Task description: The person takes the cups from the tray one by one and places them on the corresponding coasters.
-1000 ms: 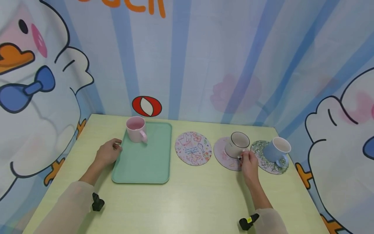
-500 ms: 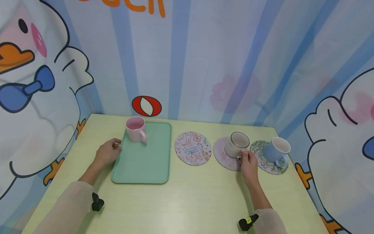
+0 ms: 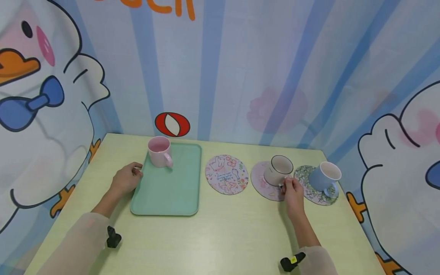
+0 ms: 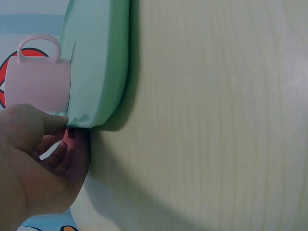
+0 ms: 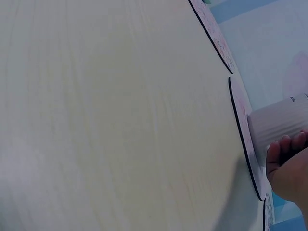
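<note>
My left hand (image 3: 126, 178) pinches the left edge of a green tray (image 3: 172, 193); in the left wrist view the thumb lies over the rim and the fingers curl below it. A pink mug (image 3: 159, 152) stands upright at the tray's far left corner, its handle toward the right. With my right hand (image 3: 294, 194) I grip the handle of a white mug (image 3: 275, 173) with a dark rim. That mug stands on a round pink coaster (image 3: 259, 187); the fingers hide most of its handle. In the right wrist view the white mug (image 5: 276, 122) is partly cut off.
Right of the white mug, a blue mug (image 3: 321, 179) stands on a green-and-white patterned coaster (image 3: 306, 173). A pink coaster with drawings (image 3: 227, 175) lies between the tray and the white mug. Behind the table (image 3: 220, 240) hangs a striped blue curtain (image 3: 233, 76).
</note>
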The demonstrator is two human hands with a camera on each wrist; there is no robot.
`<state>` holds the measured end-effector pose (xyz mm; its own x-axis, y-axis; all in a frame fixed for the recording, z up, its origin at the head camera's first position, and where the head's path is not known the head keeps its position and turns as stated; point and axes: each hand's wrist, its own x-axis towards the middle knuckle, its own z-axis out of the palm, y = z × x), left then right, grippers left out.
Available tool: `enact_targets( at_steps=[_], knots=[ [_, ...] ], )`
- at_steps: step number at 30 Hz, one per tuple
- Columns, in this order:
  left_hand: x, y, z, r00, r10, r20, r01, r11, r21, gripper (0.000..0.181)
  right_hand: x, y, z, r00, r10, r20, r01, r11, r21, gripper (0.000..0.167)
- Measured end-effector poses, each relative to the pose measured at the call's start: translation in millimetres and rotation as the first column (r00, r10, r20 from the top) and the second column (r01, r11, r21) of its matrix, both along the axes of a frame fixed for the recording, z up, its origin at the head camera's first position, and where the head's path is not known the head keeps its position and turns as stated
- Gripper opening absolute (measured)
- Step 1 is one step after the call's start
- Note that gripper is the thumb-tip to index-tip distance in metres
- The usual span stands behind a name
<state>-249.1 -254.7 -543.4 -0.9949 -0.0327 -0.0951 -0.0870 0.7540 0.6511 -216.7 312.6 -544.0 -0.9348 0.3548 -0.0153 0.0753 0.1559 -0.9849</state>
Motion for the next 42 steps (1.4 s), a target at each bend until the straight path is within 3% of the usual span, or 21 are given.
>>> enact_targets(
  at_steps=[12,20,25,36,42],
  knots=[
    [-0.1,-1.6,0.4,1.0,-0.009,-0.001,0.009,1.0,-0.005,0.041,0.7,9,5.6,0.999,0.03,0.016,-0.03,0.998,-0.049,0.033],
    [0.2,-1.0,0.7,1.0,-0.013,-0.006,0.013,1.0,-0.006,0.04,2.3,20,13.4,0.996,0.031,0.083,-0.038,0.996,0.079,0.038],
    [0.5,-1.4,0.8,1.0,-0.014,-0.004,0.014,1.0,-0.005,0.041,2.8,27,20.1,0.996,0.015,0.089,-0.025,0.994,0.106,0.043],
    [-0.6,-1.0,0.3,1.0,-0.011,-0.002,0.011,1.0,-0.002,0.041,4.0,32,37.9,0.996,0.063,0.057,-0.07,0.987,0.144,0.061],
    [-0.2,-0.6,-0.5,1.0,-0.006,0.005,0.006,1.0,0.0,0.041,6.1,26,48.5,0.994,0.096,-0.055,-0.081,0.97,0.231,0.063]
  ],
)
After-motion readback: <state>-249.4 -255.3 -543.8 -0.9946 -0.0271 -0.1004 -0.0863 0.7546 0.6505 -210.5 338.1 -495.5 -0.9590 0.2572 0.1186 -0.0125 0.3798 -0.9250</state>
